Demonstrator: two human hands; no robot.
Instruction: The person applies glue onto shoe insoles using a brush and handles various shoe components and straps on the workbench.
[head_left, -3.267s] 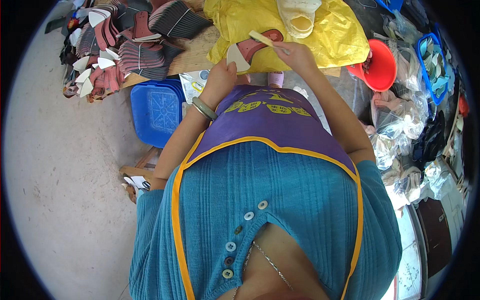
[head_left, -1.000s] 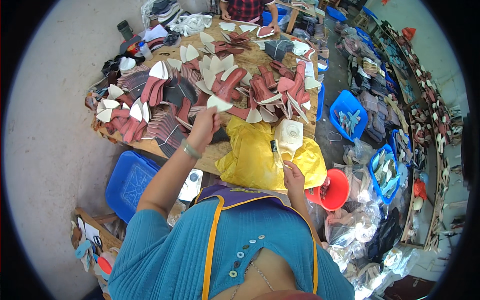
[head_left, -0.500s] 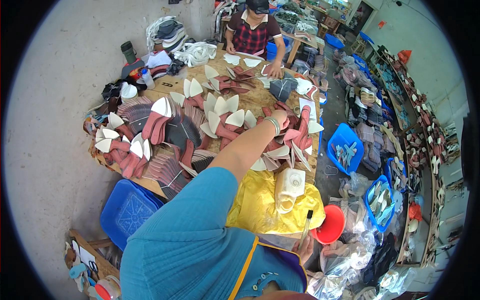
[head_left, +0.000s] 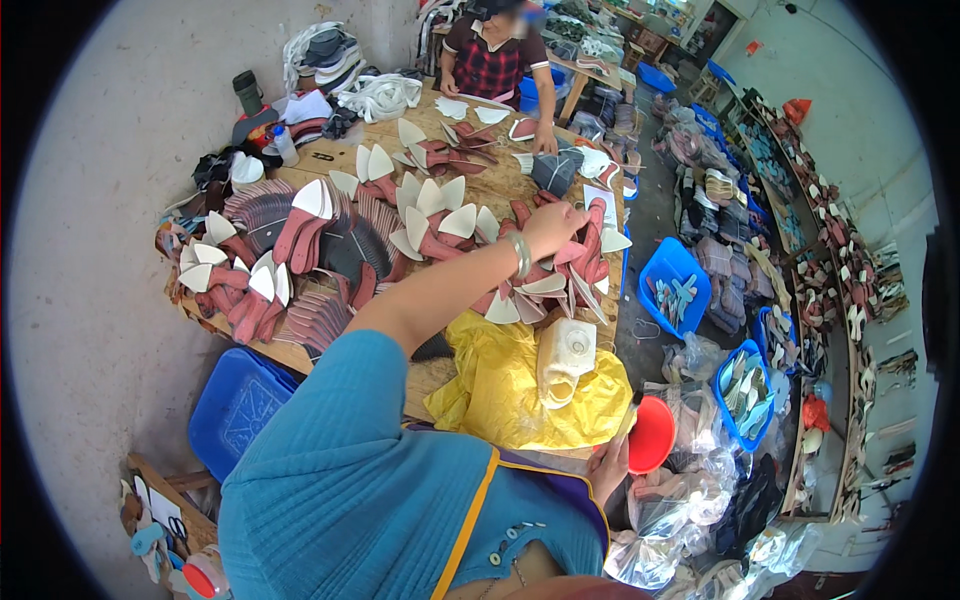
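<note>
My left hand (head_left: 552,232), with a bangle at the wrist, reaches across the table over a heap of dark pink shoe insoles (head_left: 592,262) with cream pointed toe ends. Its fingers are curled at the heap's upper part; whatever they grip is hidden. Low on the right, my right hand (head_left: 606,468) is closed around a brush (head_left: 630,415), held upright with its dark end up. Right beside the brush is a red bucket (head_left: 652,436). More insoles (head_left: 432,225) lie in clusters to the left of my left hand.
A white plastic jug (head_left: 566,352) stands on a yellow plastic sheet (head_left: 490,395) at the near edge. Blue bins (head_left: 240,400) stand left and right of the table. Across it, a co-worker (head_left: 492,60) handles a dark bundle (head_left: 556,172). Shelves (head_left: 840,300) line the right.
The whole view has shifted slightly. My left hand has turned, its fingers now pointing more to the right over the heap. My right hand has brought the brush closer to the red bucket.
</note>
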